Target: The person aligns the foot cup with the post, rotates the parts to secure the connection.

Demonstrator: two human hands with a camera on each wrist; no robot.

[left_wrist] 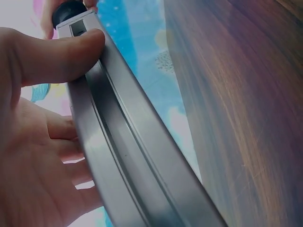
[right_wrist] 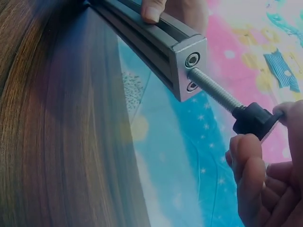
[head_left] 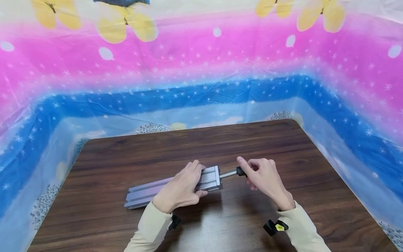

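Note:
A silver slotted aluminium profile (head_left: 143,196) lies lengthwise over the table, its capped end toward the right. My left hand (head_left: 181,187) grips it near that end; in the left wrist view the thumb (left_wrist: 71,56) presses along the slotted side, with the other fingers at the far side. Out of the end plate (right_wrist: 189,61), between two socket-head screws, sticks the threaded rod of a levelling foot (right_wrist: 215,90). At the foot's black base (right_wrist: 254,120), my right hand (head_left: 266,178) pinches with thumb and curled fingers. The rod's inner end is hidden inside the profile.
Under the work is a dark wood-grain table (head_left: 252,140). A printed cloth (head_left: 195,56) in pink and blue surrounds its back and sides. Each wrist wears a black camera mount (head_left: 270,227) next to a cream sleeve (head_left: 302,224).

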